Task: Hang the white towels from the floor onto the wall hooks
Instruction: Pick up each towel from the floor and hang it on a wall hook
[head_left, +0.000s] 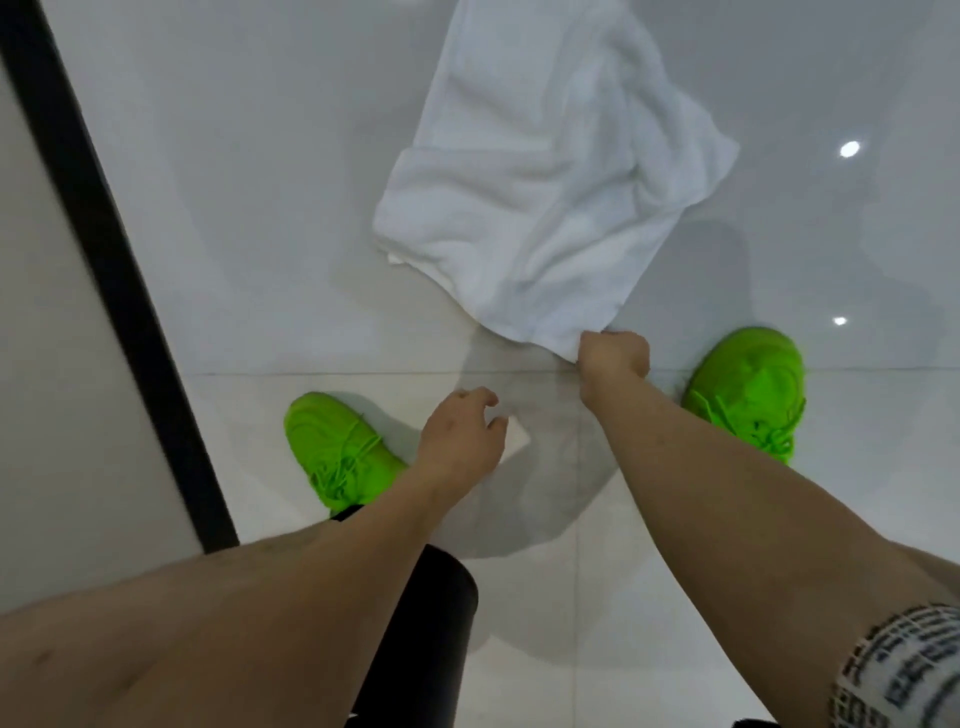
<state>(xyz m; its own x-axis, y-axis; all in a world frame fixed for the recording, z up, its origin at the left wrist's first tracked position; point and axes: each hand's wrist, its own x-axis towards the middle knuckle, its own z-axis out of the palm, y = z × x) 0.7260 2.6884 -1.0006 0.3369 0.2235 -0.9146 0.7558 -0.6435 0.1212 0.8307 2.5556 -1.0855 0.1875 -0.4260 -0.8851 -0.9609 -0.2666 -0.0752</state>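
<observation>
We have the right hand (615, 353) fisted on the near corner of the white towel (545, 171), so that grip is holding cloth, while the rest of the towel lies crumpled on the floor (234, 182) ahead of us, stretching away toward the top of the view. Our left hand (462, 436) hangs lower and nearer, fingers loosely curled and its grip holding nothing that we can make out; a small pale patch just beside its fingertips could be a floor reflection or a scrap of cloth, we cannot tell which. The main risk, as we judge it, is that a single-corner hold lets the towel's weight pull it through the fist as we lift, or lets the trailing end drag and catch under a green shoe (748, 389), which stands just beside the gripped corner. The other green shoe (332, 447) is to our left. The floor is glossy pale tile with a visible grout line and bright ceiling-light reflections, likely slippery underfoot when bending. A dark strip (104, 249) runs along the left against a pale panel. No hooks are in view.
</observation>
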